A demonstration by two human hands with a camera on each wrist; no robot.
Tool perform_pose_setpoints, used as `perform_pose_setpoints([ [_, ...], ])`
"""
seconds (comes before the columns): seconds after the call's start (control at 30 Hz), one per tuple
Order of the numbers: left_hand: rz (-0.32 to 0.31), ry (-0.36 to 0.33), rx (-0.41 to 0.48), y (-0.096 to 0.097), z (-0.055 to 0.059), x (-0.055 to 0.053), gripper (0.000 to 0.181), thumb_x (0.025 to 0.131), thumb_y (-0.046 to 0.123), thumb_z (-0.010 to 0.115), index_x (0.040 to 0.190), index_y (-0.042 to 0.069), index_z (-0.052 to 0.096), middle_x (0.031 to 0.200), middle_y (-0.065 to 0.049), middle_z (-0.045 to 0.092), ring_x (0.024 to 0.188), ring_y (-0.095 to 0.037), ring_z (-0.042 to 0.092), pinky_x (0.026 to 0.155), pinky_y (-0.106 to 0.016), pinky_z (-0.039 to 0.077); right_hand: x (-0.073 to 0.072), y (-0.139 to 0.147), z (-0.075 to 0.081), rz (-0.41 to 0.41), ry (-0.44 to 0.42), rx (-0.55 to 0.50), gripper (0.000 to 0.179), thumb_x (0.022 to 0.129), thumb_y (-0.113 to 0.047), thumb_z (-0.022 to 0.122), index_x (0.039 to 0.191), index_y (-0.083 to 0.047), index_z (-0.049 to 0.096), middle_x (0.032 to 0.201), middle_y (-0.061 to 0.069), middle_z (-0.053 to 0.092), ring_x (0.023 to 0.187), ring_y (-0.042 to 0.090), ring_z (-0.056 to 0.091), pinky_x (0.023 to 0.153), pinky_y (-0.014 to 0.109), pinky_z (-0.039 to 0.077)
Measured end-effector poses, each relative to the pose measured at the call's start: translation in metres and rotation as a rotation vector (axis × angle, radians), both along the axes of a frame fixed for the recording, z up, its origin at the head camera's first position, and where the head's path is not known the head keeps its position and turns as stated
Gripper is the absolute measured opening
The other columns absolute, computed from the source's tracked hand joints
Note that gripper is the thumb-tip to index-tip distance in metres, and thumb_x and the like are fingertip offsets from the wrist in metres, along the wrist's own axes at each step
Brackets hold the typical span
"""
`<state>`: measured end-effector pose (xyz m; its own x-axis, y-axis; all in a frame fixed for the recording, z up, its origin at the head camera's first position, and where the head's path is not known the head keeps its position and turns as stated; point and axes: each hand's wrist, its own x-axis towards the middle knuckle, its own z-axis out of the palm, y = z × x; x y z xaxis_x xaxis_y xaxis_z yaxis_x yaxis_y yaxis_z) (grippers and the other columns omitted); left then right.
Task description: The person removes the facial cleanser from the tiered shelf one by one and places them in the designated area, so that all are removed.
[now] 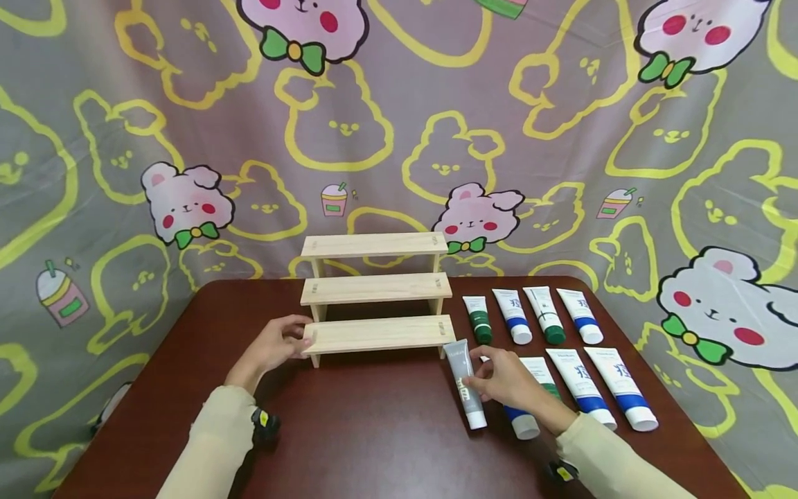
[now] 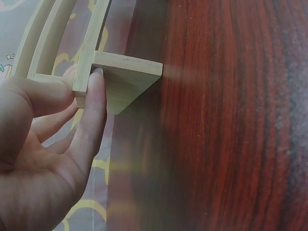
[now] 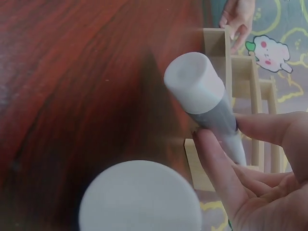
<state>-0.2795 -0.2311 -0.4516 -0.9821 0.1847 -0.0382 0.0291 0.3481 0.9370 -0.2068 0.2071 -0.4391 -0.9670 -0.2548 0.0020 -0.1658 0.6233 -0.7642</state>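
A three-step wooden rack (image 1: pixel 380 334) stands on the dark red table. My left hand (image 1: pixel 274 348) pinches the left end of its lowest shelf; in the left wrist view the thumb lies over the shelf board (image 2: pixel 86 62) and a finger (image 2: pixel 91 115) under it. My right hand (image 1: pixel 508 378) pinches a grey tube (image 1: pixel 461 374) with a white cap between thumb and fingers, just off the rack's right front corner. In the right wrist view the tube's white cap (image 3: pixel 195 82) points toward the camera.
Right of the rack lie several tubes in two rows, among them a small green-and-white tube (image 1: pixel 479 319) and white tubes with blue bands (image 1: pixel 622 388). A tube with a white cap (image 1: pixel 526 426) lies partly under my right hand. A patterned cloth (image 1: pixel 399 138) hangs behind the table.
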Motion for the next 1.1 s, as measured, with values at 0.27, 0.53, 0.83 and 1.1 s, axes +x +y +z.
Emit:
perform_pose_setpoints([
  [0.27,0.003,-0.009,0.000,0.001,0.003,0.001,0.045,0.091,-0.009,0.066,0.134,-0.011,0.050,0.108,-0.025,0.056,0.084,-0.025,0.065,0.073,-0.036,0.061,0.004,-0.001,-0.005,0.013,-0.031,0.063,0.056,0.083,-0.012,0.083,0.126,0.013,0.057,0.069,0.000,0.065,0.053,0.016,0.064,0.049,0.030,0.055],
  [0.53,0.005,-0.012,0.015,0.000,0.001,0.000,0.045,0.091,-0.009,0.066,0.133,-0.011,0.051,0.108,-0.026,0.056,0.083,-0.025,0.065,0.072,-0.036,0.061,0.005,0.000,-0.012,0.063,-0.069,0.034,0.056,0.085,-0.010,0.080,0.126,0.018,0.054,0.073,0.004,0.067,0.055,0.018,0.066,0.050,0.031,0.058],
  [0.83,0.001,-0.007,0.019,-0.001,0.000,-0.001,0.045,0.091,-0.010,0.067,0.133,-0.012,0.051,0.107,-0.026,0.057,0.083,-0.025,0.065,0.071,-0.038,0.062,0.002,0.000,-0.016,0.099,-0.109,-0.001,0.059,0.086,-0.010,0.079,0.127,0.021,0.050,0.076,0.007,0.067,0.055,0.021,0.067,0.050,0.032,0.059],
  [1.1,0.010,-0.014,0.008,-0.001,0.000,-0.002,0.044,0.090,-0.009,0.068,0.131,-0.010,0.053,0.106,-0.024,0.056,0.082,-0.026,0.065,0.072,-0.040,0.062,0.002,-0.001,-0.012,0.084,-0.214,-0.034,0.065,0.088,-0.009,0.077,0.131,0.025,0.042,0.081,0.013,0.067,0.056,0.025,0.067,0.049,0.037,0.059],
])
